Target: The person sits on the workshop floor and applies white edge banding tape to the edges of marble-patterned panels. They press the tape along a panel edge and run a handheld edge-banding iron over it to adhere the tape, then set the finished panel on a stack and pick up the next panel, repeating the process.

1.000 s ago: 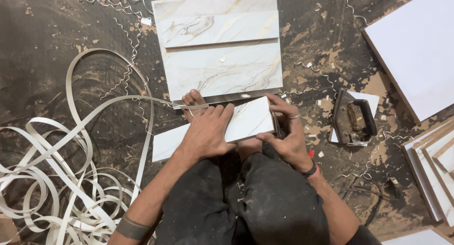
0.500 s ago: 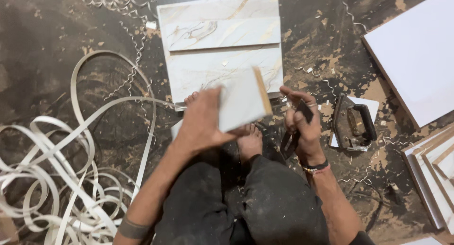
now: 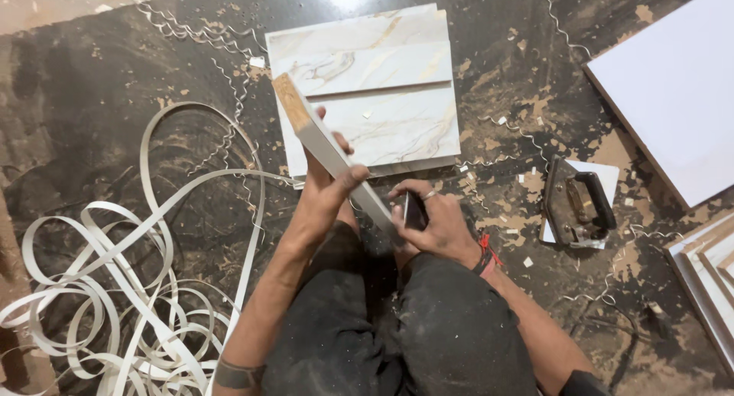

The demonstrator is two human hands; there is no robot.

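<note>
The floor [image 3: 99, 82] was dark and grimy, streaked with pale sawdust and littered with chips and thin curled shavings. In the middle of it lay a stack of marble-patterned panels [image 3: 382, 113], flat, and everything else sat around that stack. Left of the stack and nearer the person, a tangle of white edge band [image 3: 115, 289] looped over the floor. Right of the stack, an iron [image 3: 579, 205] rested on a small white offcut [image 3: 608, 176]. Farther right, a big white board [image 3: 673, 82] ran out of view, and below it a pile of white-faced boards [image 3: 707, 277] was cut off at the edge.

The person sat just below the stack, knees in dark dusty trousers. The left hand [image 3: 325, 193] was closed around a narrow white strip [image 3: 329, 147] of board, holding it on edge and tilted, its raw brown end up over the stack's left corner and its lower end down by the knees. The right hand [image 3: 432, 224] was wrapped tight on a small dark tool [image 3: 414, 210] pressed against the strip's lower end, just below the stack's front edge.

What the tool was, I couldn't make out; the fingers covered most of it. The strip's lower end was hidden between the hands. A small dark object lay on the floor far right of the stack, too blurred to name.
</note>
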